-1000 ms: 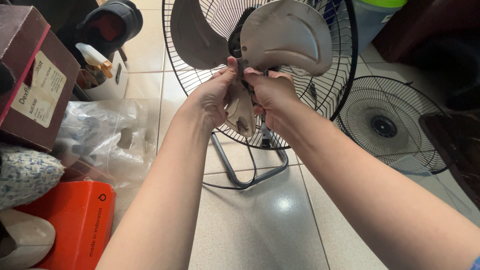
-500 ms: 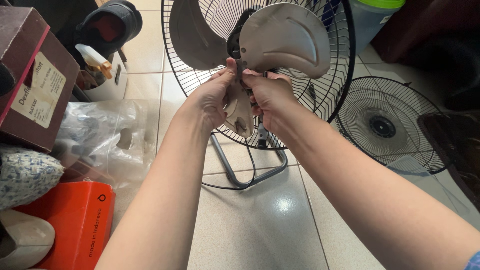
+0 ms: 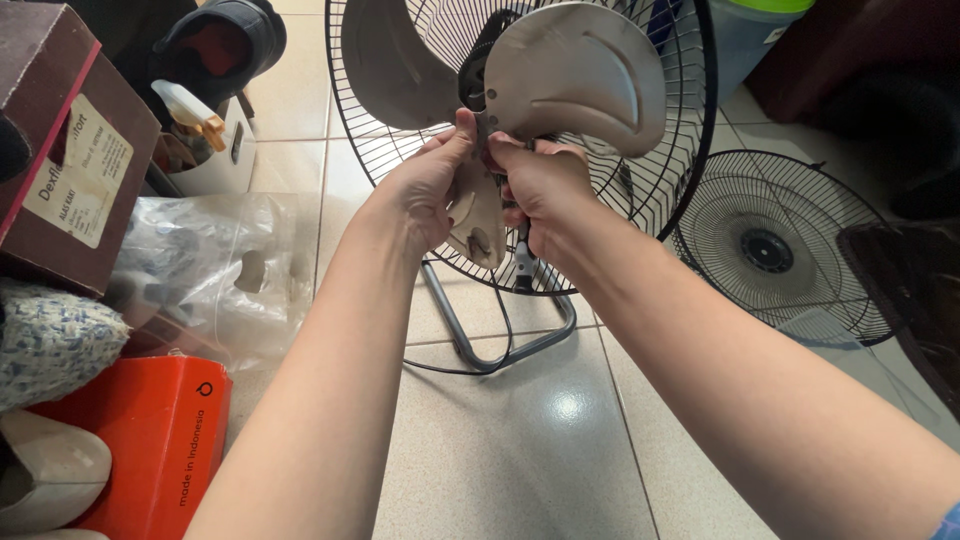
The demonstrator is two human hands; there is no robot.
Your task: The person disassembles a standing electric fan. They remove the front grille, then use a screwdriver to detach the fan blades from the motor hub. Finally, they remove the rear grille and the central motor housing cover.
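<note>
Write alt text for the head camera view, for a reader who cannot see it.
Two bare hands, left hand and right hand, grip the lowest metal blade of a floor fan with its front guard off. The detached round grille lies on the tiled floor to the right.

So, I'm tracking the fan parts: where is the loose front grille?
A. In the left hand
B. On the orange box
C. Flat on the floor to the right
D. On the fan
C: the grille lies flat on the floor tiles right of the fan, apart from both hands.
</note>
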